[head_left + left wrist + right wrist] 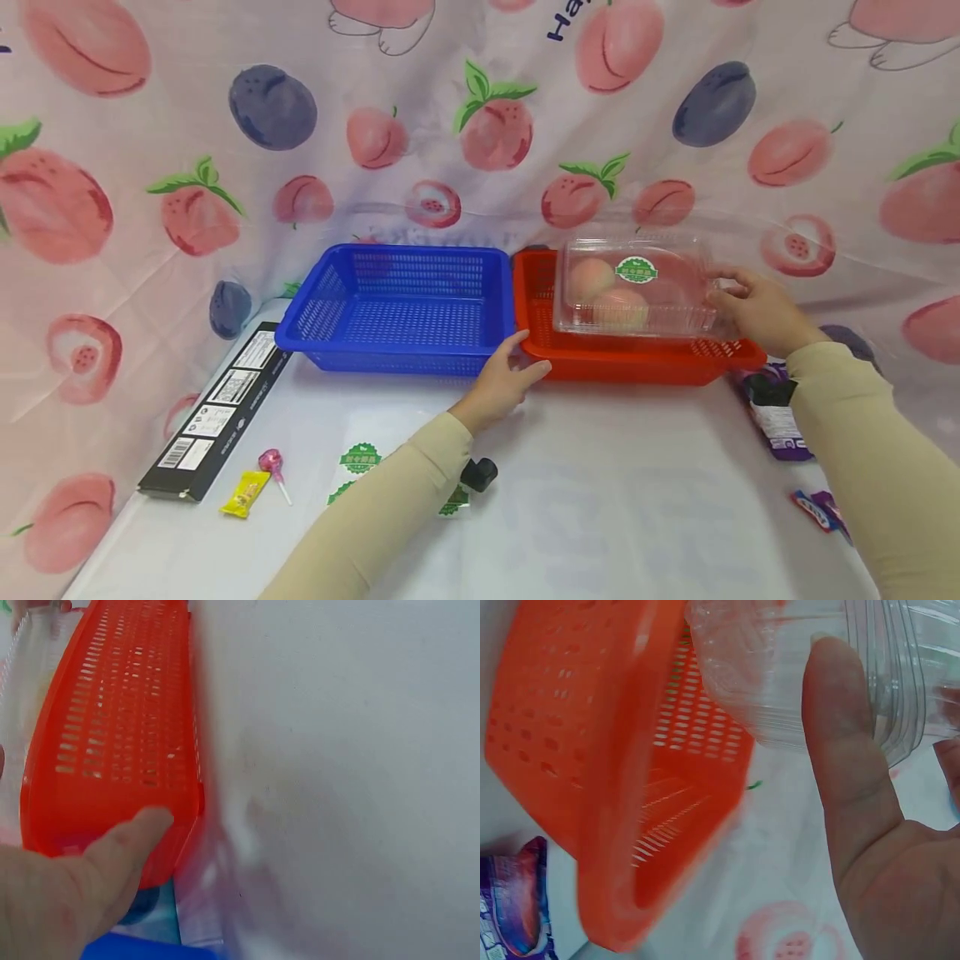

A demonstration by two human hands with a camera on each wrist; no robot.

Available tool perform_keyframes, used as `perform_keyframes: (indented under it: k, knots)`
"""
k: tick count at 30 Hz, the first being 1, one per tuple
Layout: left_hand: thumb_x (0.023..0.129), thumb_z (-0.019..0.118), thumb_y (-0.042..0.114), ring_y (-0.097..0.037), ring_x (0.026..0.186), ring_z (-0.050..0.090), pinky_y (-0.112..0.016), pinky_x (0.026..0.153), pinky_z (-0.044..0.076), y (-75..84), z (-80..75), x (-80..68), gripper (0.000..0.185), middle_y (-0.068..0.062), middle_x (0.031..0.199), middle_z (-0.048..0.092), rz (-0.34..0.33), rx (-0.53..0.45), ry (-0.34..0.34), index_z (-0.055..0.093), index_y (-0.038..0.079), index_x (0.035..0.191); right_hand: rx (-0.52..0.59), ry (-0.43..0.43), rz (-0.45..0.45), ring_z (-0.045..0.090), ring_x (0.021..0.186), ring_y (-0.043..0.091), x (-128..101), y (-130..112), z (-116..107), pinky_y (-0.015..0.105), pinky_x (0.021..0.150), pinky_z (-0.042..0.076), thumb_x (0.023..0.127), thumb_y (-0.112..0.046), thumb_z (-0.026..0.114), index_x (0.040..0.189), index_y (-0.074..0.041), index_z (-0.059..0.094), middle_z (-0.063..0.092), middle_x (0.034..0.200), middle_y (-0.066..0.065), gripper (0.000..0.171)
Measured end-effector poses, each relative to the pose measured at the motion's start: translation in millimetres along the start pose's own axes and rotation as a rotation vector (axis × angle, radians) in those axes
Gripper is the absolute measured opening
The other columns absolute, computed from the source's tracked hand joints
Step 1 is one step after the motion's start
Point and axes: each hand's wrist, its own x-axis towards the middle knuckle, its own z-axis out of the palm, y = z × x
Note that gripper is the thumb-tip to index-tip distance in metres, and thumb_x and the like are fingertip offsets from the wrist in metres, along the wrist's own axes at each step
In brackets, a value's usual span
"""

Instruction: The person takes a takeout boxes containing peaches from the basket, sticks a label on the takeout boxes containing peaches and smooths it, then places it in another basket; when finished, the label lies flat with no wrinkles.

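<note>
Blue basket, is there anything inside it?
No, the blue basket shows only its bare mesh floor in the head view; the clear box sits over the red basket.

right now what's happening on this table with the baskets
A person's right hand grips the end of a clear plastic box of peaches, which sits over the red basket. The left hand rests against the red basket's near left corner, thumb on its wall. A blue basket stands right beside it, holding nothing visible. A black carton, a lollipop and snack packets lie around on the white table.
</note>
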Motion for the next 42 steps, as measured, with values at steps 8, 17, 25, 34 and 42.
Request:
perform_keyframes:
  k: [8,17,25,34,42]
  knots:
    - [0.098,0.066,0.027,-0.027,0.123,0.054,-0.036,0.094,0.053,4.0,13.0,8.1,0.066,-0.011,0.138,0.052,0.018,0.076,0.133,0.035,0.018,0.156,0.247,-0.041,-0.008,0.067,0.083,0.014,14,21,12,0.033,0.074,0.06,0.107,-0.017,0.048,0.147,0.005,0.027,0.052,0.115,0.021,0.051]
    - [0.099,0.066,0.027,-0.026,0.113,0.058,-0.041,0.084,0.058,7.6,13.9,6.4,0.065,-0.011,0.136,0.052,-0.017,0.049,0.143,0.035,0.021,0.156,0.218,-0.125,0.102,0.063,0.095,0.022,27,27,15,0.039,0.084,0.058,0.108,-0.026,0.045,0.158,0.0,0.014,0.04,0.132,0.029,0.064]
    - [0.099,0.066,0.026,-0.027,0.116,0.057,-0.04,0.087,0.057,8.5,15.7,8.5,0.064,-0.012,0.138,0.051,-0.014,0.055,0.13,0.036,0.022,0.155,0.206,-0.199,0.136,0.062,0.098,0.026,33,35,18,0.036,0.088,0.056,0.109,-0.027,0.043,0.159,-0.002,0.01,0.034,0.135,0.028,0.065]
    - [0.1,0.065,0.026,-0.029,0.126,0.052,-0.039,0.097,0.051,7.4,14.5,10.7,0.064,-0.011,0.144,0.047,-0.028,0.057,0.126,0.034,0.021,0.155,0.265,-0.249,0.19,0.045,0.126,0.046,37,41,22,0.053,0.105,0.042,0.106,-0.035,0.05,0.162,-0.017,0.004,0.03,0.149,0.026,0.074]
    - [0.1,0.065,0.027,-0.029,0.128,0.05,-0.04,0.1,0.049,5.9,13.1,9.6,0.065,-0.011,0.147,0.045,-0.039,0.055,0.124,0.034,0.021,0.156,0.135,-0.232,0.217,0.042,0.128,0.051,38,40,31,0.051,0.098,0.05,0.1,-0.048,0.057,0.162,-0.017,0.005,0.028,0.151,0.03,0.087]
